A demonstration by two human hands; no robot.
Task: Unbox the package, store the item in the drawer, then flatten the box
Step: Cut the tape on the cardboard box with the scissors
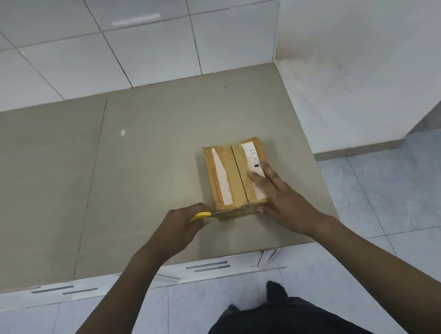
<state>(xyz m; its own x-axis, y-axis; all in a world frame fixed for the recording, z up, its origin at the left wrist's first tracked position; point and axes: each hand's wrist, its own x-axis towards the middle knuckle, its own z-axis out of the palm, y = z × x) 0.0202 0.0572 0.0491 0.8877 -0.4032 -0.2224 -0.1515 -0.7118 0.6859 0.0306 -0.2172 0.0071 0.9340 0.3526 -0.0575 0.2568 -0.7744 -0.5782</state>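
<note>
A small brown cardboard box lies flat on the beige countertop, its two top flaps meeting in a centre seam, with white label strips on each flap. My left hand is closed around a yellow-handled cutter, whose blade touches the box's near edge at the left corner. Resting flat on the box's right flap is my right hand, with its thumb against the near side. The flaps are closed, so the item inside is hidden.
White drawer fronts with dark slot handles run under the counter's near edge. A tiled wall stands behind the counter and a white wall on the right. The counter ends just right of the box. My feet stand on the glossy floor.
</note>
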